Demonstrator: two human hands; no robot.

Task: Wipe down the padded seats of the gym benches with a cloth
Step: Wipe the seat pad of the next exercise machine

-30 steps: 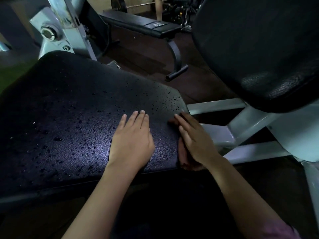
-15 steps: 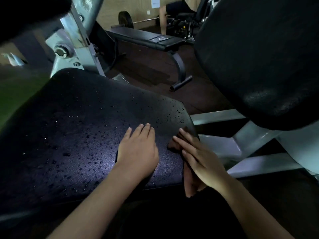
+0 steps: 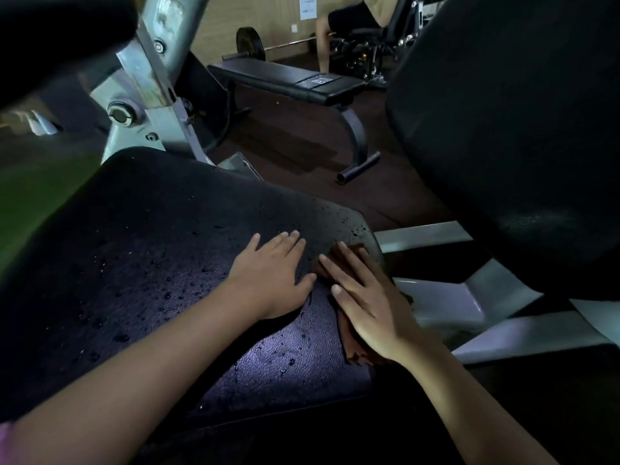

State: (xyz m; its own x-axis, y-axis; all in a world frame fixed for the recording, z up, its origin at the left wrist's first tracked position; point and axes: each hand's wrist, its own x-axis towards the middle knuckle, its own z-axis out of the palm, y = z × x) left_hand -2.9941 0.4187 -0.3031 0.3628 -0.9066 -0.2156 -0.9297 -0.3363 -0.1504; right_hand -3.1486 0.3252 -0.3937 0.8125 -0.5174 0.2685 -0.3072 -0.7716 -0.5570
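R hand (image 3: pixel 365 303): fingers (image 3: pixel 339 266) straight and spread a bit, laid flat on a brown cloth (image 3: pixel 349 344), pressing it onto the seat pad (image 3: pixel 151 263) near the pad's R edge. Nothing curled round the cloth; palm and fingers just lie on top. Cloth shows past the fingertips as a small reddish-brown corner, and again under the wrist as a bunched fold hanging at the pad's edge. Most of it is hidden under the hand.

L hand (image 3: pixel 271 276): fingers straight, close together, flat on the bare pad, palm down, holding nothing. Its thumb side sits just beside the R hand's fingers, w/ a narrow gap; can't tell if they touch. L forearm runs back across the pad toward the lower L corner; a bit of pink sleeve (image 3: pixel 5 434) shows at the frame edge.

Pad itself: dark, textured, wet. Water drops (image 3: pixel 167 290) scattered over the middle and L part and up by the far R corner. A light patch shines on the pad btwn the two forearms.

Around: grey metal frame (image 3: pixel 446 297) to the R of the pad, below a big dark backrest pad (image 3: pixel 503 112) filling the upper R. Pale metal arm w/ a bolt (image 3: pixel 134 92) upper L. Behind, a flat black bench (image 3: pixel 288 78) on a dark floor, a barbell w/ plate (image 3: pixel 250 43) by the wall, and part of another person at far equipment.
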